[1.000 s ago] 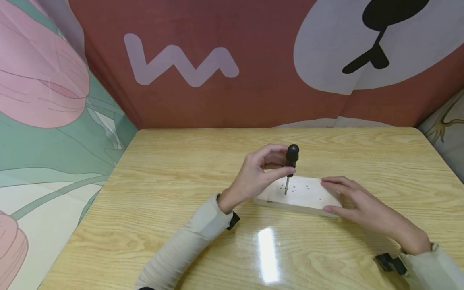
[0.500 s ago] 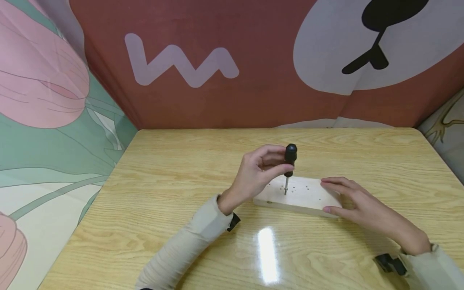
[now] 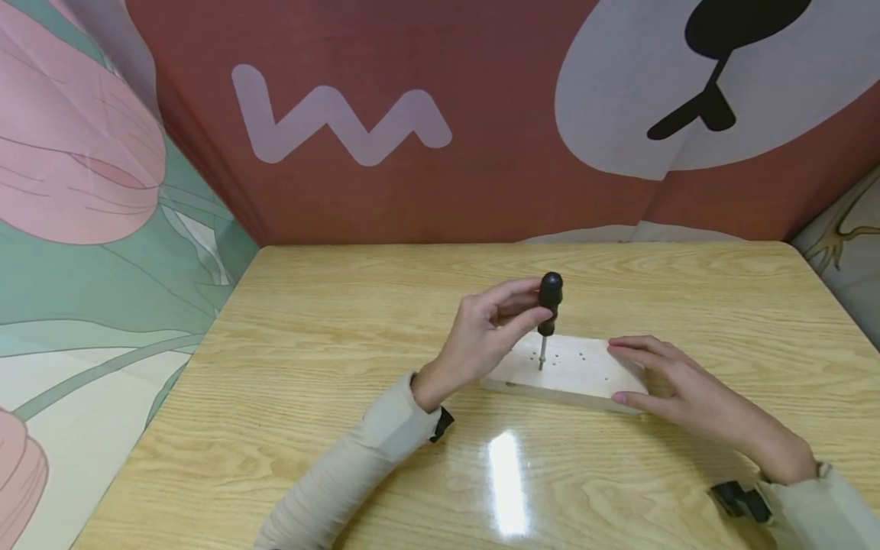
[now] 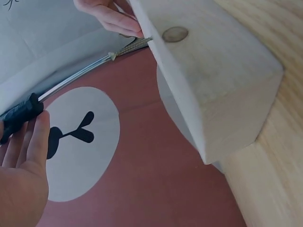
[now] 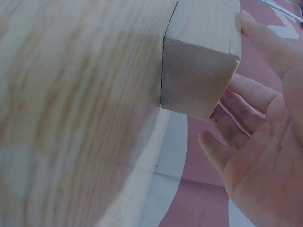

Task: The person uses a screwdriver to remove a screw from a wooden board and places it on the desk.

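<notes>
In the head view, a pale rectangular wooden block (image 3: 580, 376) lies flat on the yellowish wood-grain tabletop (image 3: 330, 321), about midway between its left and right edges and set in from the far edge. Several small dark holes (image 3: 583, 354) dot the block's upper face. The left hand (image 3: 474, 336) pinches the black handle of a metal-shafted screwdriver (image 3: 550, 294) between thumb and fingers, and the tool stands nearly upright over the block. The right hand (image 3: 667, 378) grips the block's right end, thumb on the long side away from the tabletop's far edge, fingers on the opposite side. Beige sleeves (image 3: 337, 473) cover both forearms. Beyond the far edge rises a reddish-brown wall covering (image 3: 412, 198) with large pale shapes.

In the left wrist view, the screwdriver's tip meets the head of a slim threaded metal screw (image 4: 133, 46) that stands in the block. A round brown mark (image 4: 175, 34) shows on the block's side. The right hand's fingers reach the block behind the screw.

In the right wrist view, growth-ring lines curve across the block's end face (image 5: 196, 78). The right thumb touches its upper edge, and other fingers lie partly hidden behind it.
</notes>
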A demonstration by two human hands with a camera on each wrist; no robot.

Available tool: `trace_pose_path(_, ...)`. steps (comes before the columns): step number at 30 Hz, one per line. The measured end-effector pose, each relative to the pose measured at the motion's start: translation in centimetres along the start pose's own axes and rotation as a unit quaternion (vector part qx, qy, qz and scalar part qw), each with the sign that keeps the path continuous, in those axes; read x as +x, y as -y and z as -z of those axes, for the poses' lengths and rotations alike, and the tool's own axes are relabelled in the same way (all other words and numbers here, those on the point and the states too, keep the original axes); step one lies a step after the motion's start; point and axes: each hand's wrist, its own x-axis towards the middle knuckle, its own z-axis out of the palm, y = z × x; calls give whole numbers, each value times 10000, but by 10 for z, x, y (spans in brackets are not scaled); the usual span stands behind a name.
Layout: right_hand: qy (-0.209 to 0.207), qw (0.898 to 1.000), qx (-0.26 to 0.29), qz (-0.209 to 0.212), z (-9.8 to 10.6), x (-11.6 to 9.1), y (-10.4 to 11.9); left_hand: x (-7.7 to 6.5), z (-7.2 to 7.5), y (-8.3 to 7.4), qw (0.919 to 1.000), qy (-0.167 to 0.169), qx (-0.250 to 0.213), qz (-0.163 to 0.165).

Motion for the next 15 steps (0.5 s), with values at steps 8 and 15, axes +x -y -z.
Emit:
trace_pose_path(8,-104,9999,-46,119,0,0,0,0,3,-4,9997,127,162,105)
trace_pose_path(15,-184,9996,-84,177,-2,-1,0,0,2,-3,9995,-44,314,88)
